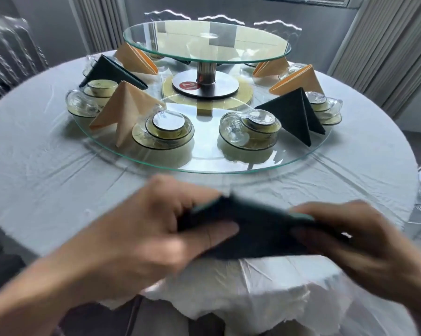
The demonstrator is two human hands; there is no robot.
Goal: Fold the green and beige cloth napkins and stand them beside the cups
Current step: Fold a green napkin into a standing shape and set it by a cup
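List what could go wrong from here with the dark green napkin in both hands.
1. Both hands, left hand and right hand, grip the green napkin at the table's near edge; the fold may slip loose.
2. Standing it on the glass turntable could knock the nearest cup stack or topple the standing green napkin.

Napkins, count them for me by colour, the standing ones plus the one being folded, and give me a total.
Beige, standing on the glass turntable: 4
Dark green, standing: 2
Dark green napkin in both hands: 1
Total: 7
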